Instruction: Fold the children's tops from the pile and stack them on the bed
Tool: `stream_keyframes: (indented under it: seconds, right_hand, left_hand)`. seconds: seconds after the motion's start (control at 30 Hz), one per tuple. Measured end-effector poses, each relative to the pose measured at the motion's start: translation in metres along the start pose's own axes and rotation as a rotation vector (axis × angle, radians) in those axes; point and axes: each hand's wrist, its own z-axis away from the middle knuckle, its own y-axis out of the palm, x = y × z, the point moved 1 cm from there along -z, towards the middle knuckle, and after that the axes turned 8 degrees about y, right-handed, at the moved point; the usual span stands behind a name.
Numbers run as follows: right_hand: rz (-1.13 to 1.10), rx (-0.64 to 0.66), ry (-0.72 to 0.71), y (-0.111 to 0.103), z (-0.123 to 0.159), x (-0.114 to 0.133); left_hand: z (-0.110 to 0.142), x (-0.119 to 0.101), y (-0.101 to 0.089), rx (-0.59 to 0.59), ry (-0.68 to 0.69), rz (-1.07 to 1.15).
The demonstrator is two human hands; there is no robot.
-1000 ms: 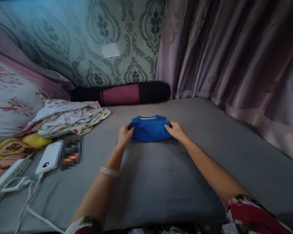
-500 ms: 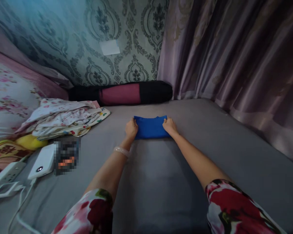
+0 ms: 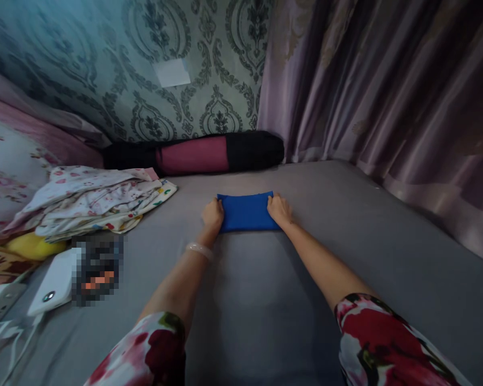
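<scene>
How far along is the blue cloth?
Done, by the look of it: smooth blue cloth shaped into a compact rectangle above the plain gray bedsheet. In hand: left hand and right hand pinch its far corners. Remaining: release, at least; neither has let go.

and both hands have the blue cloth, left hand and right hand gripping opposite sides above the grey bed!

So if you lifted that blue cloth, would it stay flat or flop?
The blue cloth would probably flop if held by one corner, being soft fabric. Gripped at both sides by the left hand and right hand, it may only sag mid-span.
</scene>
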Motion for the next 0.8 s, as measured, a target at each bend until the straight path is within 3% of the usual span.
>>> stream_keyframes:
  seconds: [0.5,0.67,0.8]
  right_hand:
    - [-0.006,-0.088,0.093,0.012,-0.005,0.001]
    - [-0.078,0.003,0.109,0.005,-0.007,-0.004]
    - [-0.084,0.053,0.142,-0.002,0.005,-0.009]
  left_hand:
    - [0.002,-0.006,-0.004,-0.015,-0.069,-0.032]
    - [0.008,-0.004,-0.016,0.011,-0.124,0.029]
    - [0.029,-0.003,-0.019,0.010,-0.092,0.023]
